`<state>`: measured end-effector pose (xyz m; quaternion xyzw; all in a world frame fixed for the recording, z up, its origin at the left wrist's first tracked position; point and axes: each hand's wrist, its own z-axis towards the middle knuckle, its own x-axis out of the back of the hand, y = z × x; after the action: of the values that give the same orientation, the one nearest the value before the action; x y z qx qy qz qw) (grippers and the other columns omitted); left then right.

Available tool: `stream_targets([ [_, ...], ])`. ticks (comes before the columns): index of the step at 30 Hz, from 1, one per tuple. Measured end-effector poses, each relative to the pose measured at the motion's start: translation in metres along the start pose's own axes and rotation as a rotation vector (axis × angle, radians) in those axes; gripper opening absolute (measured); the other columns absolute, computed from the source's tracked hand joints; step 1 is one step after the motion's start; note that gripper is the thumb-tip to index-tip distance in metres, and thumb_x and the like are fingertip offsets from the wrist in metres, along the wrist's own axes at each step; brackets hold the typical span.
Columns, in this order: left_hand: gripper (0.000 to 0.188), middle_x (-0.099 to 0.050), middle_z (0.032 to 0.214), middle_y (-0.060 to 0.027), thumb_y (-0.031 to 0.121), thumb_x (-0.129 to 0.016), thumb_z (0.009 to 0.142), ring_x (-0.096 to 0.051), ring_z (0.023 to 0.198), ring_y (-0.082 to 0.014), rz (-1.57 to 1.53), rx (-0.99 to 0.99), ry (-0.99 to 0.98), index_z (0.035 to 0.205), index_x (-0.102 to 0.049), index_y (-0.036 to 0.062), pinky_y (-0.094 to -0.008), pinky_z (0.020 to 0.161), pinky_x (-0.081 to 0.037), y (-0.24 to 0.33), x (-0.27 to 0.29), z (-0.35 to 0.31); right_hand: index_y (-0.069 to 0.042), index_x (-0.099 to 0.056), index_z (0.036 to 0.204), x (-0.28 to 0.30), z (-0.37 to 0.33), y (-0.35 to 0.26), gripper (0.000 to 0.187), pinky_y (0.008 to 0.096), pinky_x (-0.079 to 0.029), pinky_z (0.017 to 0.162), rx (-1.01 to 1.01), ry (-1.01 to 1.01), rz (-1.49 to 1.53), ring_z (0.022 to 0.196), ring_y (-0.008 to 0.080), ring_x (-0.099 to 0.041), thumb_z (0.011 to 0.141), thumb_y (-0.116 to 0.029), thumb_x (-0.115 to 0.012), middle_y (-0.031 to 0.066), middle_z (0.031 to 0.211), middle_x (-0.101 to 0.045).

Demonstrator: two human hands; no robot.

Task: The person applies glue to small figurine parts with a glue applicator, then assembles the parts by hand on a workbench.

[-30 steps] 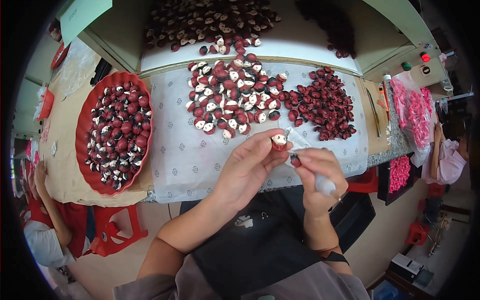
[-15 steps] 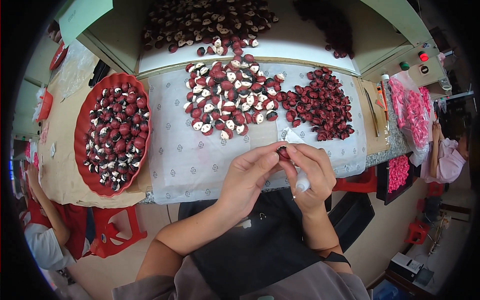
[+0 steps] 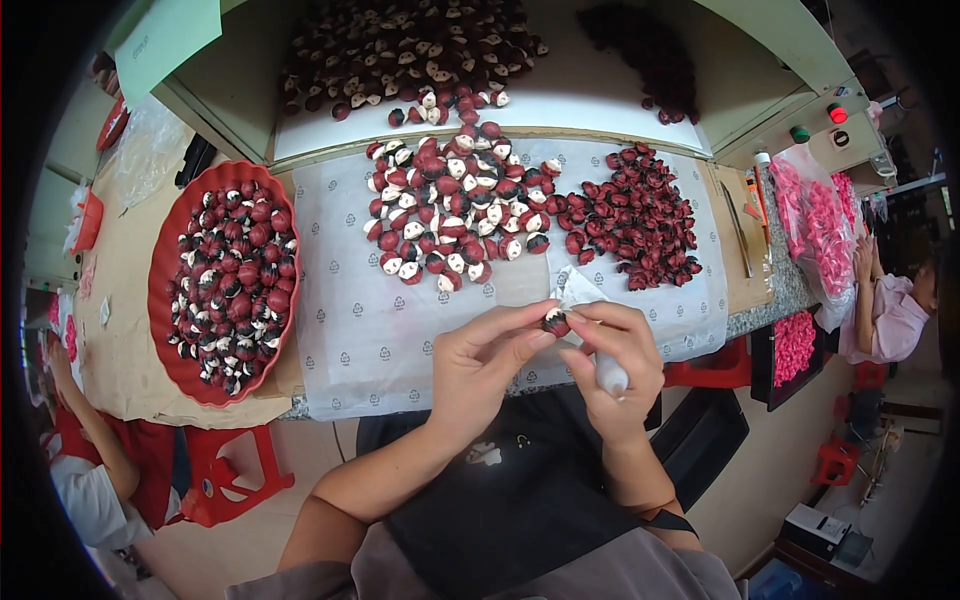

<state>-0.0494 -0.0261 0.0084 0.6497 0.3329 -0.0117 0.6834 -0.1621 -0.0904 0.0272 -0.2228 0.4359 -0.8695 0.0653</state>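
Note:
Between my two hands, just over the near edge of the work surface, is a small rounded dark red, black and cream piece [image 3: 555, 321], like a doll's head. My left hand [image 3: 478, 368] pinches it between thumb and fingertips. My right hand [image 3: 622, 365] has its fingertips at the piece's other side and also holds a small white squeeze bottle [image 3: 611, 376] against the palm. Beyond the hands lies a heap of similar red, black and cream head pieces [image 3: 455, 205]. To its right is a heap of dark red, cup-like petal pieces [image 3: 640, 215].
A red fluted basin [image 3: 163, 300] full of head pieces stands left. White printed sheeting [image 3: 350, 340] covers the bench, with a crumpled white scrap [image 3: 578, 288] on it. Tweezers [image 3: 738, 230] and bagged pink pieces [image 3: 820, 220] lie right. An open cabinet [image 3: 550, 125] holds more heaps. People sit both sides.
Both hands have come slightly nearer me, and the left fingers have spread. The piece has turned, now showing its cream part. The white bottle has tilted in my right hand.

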Motion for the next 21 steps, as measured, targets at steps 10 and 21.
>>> stream_targets([
  [10,0.024,-0.060,0.081,-0.0109,-0.005,-0.060,0.067,-0.058,0.067,-0.0144,0.723,-0.450,-0.128,0.091,-0.060,-0.0013,-0.0216,0.056,-0.047,0.014,0.007,0.001,0.003,-0.059,0.079,0.005,-0.002,0.009,0.011,0.0216,-0.041,0.066,-0.477,-0.077,0.571,0.073,0.0119,-0.054,0.069,0.006,-0.059,0.0099,0.080,-0.058],
  [21,0.023,-0.060,0.082,-0.0109,-0.005,-0.060,0.067,-0.058,0.071,-0.0155,0.736,-0.454,-0.177,0.090,-0.059,-0.0016,-0.0233,0.062,-0.047,0.013,0.012,0.002,0.002,-0.059,0.077,0.000,-0.005,0.009,0.011,0.0220,-0.042,0.059,-0.351,-0.073,0.335,0.068,0.0134,-0.055,0.066,0.004,-0.062,0.0097,0.076,-0.059],
])
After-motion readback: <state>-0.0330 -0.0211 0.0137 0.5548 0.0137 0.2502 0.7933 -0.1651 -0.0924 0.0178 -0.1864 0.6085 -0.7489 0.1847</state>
